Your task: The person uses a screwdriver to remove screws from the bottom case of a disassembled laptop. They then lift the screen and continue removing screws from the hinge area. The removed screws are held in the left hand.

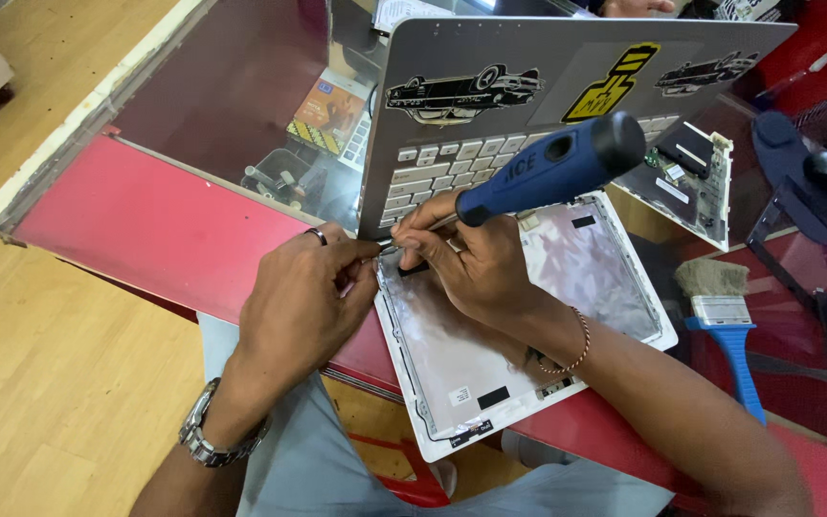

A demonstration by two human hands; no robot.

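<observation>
Screwdriver: your right hand (pixel 476 263) holds the blue-handled screwdriver (pixel 547 168) with its fingers clamped low on the metal shaft, near the tip. The thick handle sticks up and to the right, free of the palm. It looks stiff and top-heavy, so a grip low on the shaft steadies the tip.

Tip position: the tip sits at the upper left corner of the white laptop shell (pixel 528 316), right by the hinge; the exact contact point is hidden behind your fingers.

Left hand: your left hand (pixel 303 302) has its fingers pinched together at that same corner, pressing on the shell's edge just beside the tip. You wear 1 ring and a metal wristwatch (pixel 205 436).

Laptop shell: thin, flat, probably light plastic with a foil lining; judge it as fragile and flexible, best held by its rim. It lies on the red desk (pixel 145 225), its near end hanging over the edge toward your lap.

Keyboard half: the grey part with stickers (pixel 547 86) stands tilted up behind your hands.

Nearby: a blue-handled brush (pixel 725 330) lies to the right of the shell, well apart from both hands.
</observation>
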